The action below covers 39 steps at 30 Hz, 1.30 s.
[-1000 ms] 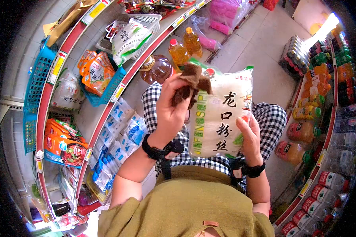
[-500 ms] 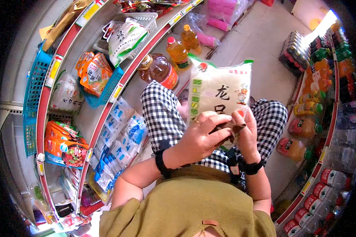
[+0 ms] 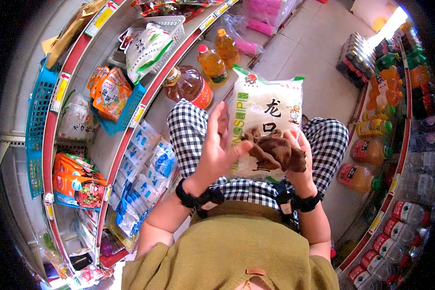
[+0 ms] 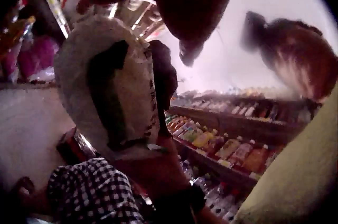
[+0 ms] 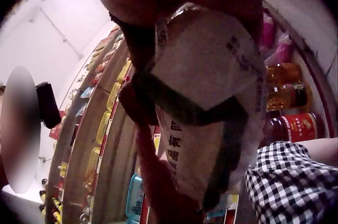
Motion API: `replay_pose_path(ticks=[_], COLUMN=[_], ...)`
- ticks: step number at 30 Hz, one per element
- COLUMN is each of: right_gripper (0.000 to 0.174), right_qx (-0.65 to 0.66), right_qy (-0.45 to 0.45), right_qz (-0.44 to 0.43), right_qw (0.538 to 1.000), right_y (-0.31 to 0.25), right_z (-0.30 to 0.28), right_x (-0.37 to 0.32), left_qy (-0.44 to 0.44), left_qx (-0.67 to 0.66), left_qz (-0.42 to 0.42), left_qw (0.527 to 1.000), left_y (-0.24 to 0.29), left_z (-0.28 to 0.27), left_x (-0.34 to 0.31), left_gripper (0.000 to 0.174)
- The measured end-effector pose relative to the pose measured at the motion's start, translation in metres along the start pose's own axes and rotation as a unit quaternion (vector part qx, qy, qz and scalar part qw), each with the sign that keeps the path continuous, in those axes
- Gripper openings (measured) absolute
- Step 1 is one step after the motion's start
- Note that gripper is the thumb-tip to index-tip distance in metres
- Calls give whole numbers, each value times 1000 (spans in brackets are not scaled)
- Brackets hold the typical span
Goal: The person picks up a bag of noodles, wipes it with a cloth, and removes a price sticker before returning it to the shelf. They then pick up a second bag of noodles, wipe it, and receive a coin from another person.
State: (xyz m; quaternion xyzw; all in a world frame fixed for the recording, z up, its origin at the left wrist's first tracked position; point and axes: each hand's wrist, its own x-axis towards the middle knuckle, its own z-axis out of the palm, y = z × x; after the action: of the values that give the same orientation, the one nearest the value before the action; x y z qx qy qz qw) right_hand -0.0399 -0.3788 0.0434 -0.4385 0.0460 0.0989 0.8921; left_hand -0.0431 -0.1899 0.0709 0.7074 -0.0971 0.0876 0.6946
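A white and green bag of noodles (image 3: 270,104) stands upright before the person's lap in the head view, its printed front toward the camera. The right hand (image 3: 300,166) grips its right edge, and a crumpled brown cloth (image 3: 275,151) lies over the lower front beside the thumb. At the bag's left edge is the left hand (image 3: 214,152), thumb and fingers spread apart; whether it touches the bag is unclear. Both wrist views show the bag's back (image 4: 124,92) (image 5: 195,71), dim, with the hands dark around it.
Shelves with packets (image 3: 79,181), a blue basket (image 3: 125,113) and a white basket (image 3: 177,30) curve along the left. Oil bottles (image 3: 211,65) stand on the floor beyond the left knee. Drink bottles (image 3: 367,151) line the right side, with a wrapped bottle pack (image 3: 356,57) farther off.
The left hand first came down from the bag's top left with the cloth to the right hand, then moved back left and spread. The cloth now lies by the right hand.
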Motion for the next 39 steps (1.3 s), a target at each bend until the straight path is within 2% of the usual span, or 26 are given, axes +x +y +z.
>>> replay_pose_path(ticks=[1,2,3,6,10,11,12,13,14,15,16,17,18,20,21,22,26,28,30,31,34,36,39], right_gripper=[36,37,40,43,44,46,46,49,51,51,51,51,52,45,38,37,35,33,30,29,31,32,32], right_qx=[-8,-17,-16,-40,-59,-104,-105,-200,-290,-364,-364,-497,-611,-672,-686,-670,-647,-657,-638,-657,-636,-621,-614], right_qy=[-9,-18,-39,-34,-27,-20,-20,29,75,47,46,-40,-124,-209,-184,-165,-13,-42,-126,-139,-84,0,-6], right_qz=[5,10,13,38,63,29,30,-82,-192,-267,-265,-343,-406,-353,-408,-399,-372,-385,-397,-390,-394,-392,-398], right_qw=[1000,1000,999,998,996,994,994,976,934,891,892,796,668,616,574,605,665,647,648,630,658,679,681], right_y=[-1,-2,-2,1,0,-2,-4,-7,-11,-20,-28,-34,-36,-23,-10,-11,-24,-33,-33,-30,-33,-36,-43], right_z=[4,6,6,4,0,-3,-4,-4,-4,-3,5,15,22,32,24,20,1,0,8,11,7,4,3], right_x=[-1,-2,-1,-3,-1,1,0,-1,-2,-6,-11,-15,-19,-21,-16,-13,11,10,3,-1,13,24,29], left_qy=[-49,-96,-86,-115,-103,-102,-67,-32,-30,-16,-2,-2,-2,-10,-4,-4,-18,-35,-37,-52,-76,-110,-98], left_qx=[-110,-218,-290,-311,-264,-265,-286,-305,-306,-309,-313,-318,-319,-292,-298,-300,-303,-311,-310,-300,-287,-275,-273], left_qz=[-119,-234,-281,-312,-284,-284,-284,-282,-281,-273,-266,-264,-265,-267,-268,-267,-282,-300,-293,-288,-281,-283,-281], left_qw=[986,943,911,890,916,916,913,909,909,911,912,911,910,918,916,916,910,901,904,908,913,912,915], left_y=[-4,-7,-10,-13,-7,-10,-14,-17,-17,-17,-18,-18,-20,-25,-25,-24,-11,-9,-7,-6,-7,-10,-7], left_z=[-7,-12,-15,-19,-14,-14,-14,-15,-16,-17,-18,-18,-18,-16,-15,-15,-21,-21,-22,-22,-23,-22,-21], left_x=[4,6,4,5,5,4,2,2,3,3,4,4,3,1,0,0,-4,-4,-3,-1,-3,-7,-5], left_gripper=[80,82,68,60,55,55,50,45,45,44,44,43,43,43,42,42,42,43,45,45,45,46,46])
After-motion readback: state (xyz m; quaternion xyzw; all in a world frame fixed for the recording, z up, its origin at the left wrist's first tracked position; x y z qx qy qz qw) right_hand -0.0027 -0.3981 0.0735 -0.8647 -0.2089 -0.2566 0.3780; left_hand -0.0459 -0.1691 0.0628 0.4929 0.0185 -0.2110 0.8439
